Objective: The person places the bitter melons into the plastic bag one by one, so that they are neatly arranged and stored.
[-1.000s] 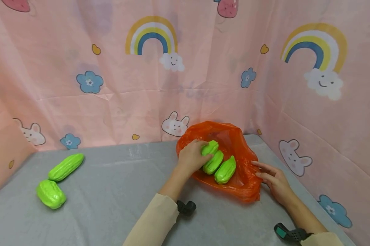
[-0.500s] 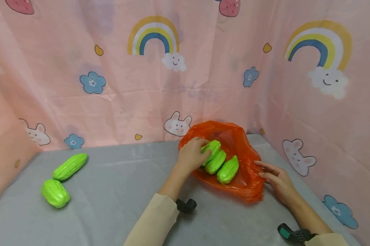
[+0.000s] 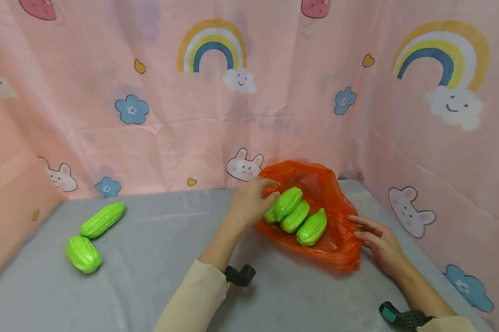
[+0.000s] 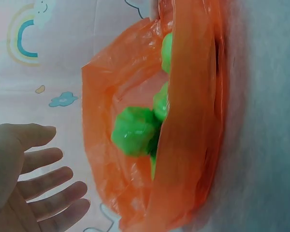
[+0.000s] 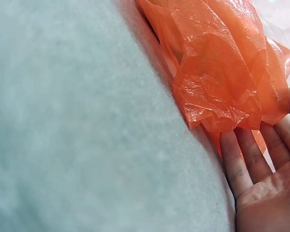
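Observation:
Several bright green, ribbed gourds (image 3: pixel 311 227) lie in an open orange-red plastic bag (image 3: pixel 342 258), partly stacked at its left side. Beside the bag's left rim, my left hand (image 3: pixel 251 200) has relaxed, spread fingers around nothing. The left wrist view shows this hand (image 4: pixel 34 183) apart from the bag, with one gourd (image 4: pixel 135 131) facing it from inside. At the bag's right edge, my right hand (image 3: pixel 380 244) holds the plastic between thumb and fingers. In the right wrist view, the crumpled film covers the tips of those fingers (image 5: pixel 237 164).
On the table's left part, a longer green gourd (image 3: pixel 103 220) lies close to a stubbier one (image 3: pixel 84 254). Grey cloth covers the table (image 3: pixel 162 276). Pink printed curtains (image 3: pixel 162 152) rise behind it and along both sides.
My left hand has let go of a gourd, leaving it on the pile, and has drawn back to the left. My right hand stays at the bag's edge. The head view has shifted slightly.

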A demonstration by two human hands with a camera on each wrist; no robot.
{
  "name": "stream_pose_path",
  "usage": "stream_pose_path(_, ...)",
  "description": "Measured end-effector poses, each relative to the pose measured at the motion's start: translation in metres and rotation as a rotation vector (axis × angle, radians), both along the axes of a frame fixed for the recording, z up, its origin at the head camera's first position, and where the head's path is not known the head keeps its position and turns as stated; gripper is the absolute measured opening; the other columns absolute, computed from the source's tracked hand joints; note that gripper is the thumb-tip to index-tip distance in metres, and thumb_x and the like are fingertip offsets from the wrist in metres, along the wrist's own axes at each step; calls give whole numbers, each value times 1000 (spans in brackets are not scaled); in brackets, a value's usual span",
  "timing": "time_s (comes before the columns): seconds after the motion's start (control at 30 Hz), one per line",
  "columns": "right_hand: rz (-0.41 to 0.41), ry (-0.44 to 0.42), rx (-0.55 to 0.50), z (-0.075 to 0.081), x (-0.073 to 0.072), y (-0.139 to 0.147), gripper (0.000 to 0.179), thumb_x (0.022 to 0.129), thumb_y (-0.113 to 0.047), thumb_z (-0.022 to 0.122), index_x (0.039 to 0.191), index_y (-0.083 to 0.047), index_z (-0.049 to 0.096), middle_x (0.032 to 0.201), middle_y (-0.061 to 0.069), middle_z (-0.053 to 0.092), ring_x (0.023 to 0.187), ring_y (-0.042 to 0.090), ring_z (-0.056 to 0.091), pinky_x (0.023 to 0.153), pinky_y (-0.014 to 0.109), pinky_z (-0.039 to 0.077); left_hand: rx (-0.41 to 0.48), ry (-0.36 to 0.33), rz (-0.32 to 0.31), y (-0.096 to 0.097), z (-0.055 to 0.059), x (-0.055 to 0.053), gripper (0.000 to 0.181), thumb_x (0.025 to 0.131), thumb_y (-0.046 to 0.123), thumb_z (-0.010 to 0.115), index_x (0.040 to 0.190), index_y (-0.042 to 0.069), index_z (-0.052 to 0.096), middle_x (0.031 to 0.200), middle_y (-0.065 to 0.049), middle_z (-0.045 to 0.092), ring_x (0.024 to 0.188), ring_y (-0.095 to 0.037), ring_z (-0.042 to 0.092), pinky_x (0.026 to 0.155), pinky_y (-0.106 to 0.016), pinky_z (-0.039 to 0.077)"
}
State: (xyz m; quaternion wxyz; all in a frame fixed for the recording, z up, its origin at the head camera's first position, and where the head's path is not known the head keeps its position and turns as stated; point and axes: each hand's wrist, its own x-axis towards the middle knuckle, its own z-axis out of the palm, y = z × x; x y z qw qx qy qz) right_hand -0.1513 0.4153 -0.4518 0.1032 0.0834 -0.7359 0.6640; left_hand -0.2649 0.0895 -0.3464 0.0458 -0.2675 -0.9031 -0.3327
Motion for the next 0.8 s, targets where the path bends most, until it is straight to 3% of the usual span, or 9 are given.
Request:
stream_pose_path(0.23,-2,-11,5,1,0,-1,37,101,0,51,133,-10,66,118,-19,71,102,-2,66,81,16,57,-37,30,31,-21,10,5,36,99,35,64,130,19,68,140,-4,64,146,-25,47,108,-51,50)
stream_pose_path(0.47,-35,-79,-6,3,2,2,37,102,-4,52,133,-15,67,118,-23,69,102,-4,65,81,15,56,-63,57,48,-43,16,12,36,98,33,65,129,17,69,138,-5,64,127,-26,61,99,-47,56)
stream_pose_path(0.8,1,-49,-42,0,0,0,39,101,0,50,131,-17,69,119,-20,70,102,-2,66,81,15,56,-148,119,72,-76,27,17,39,97,34,68,131,15,67,132,-5,66,117,-26,66,96,-43,58)
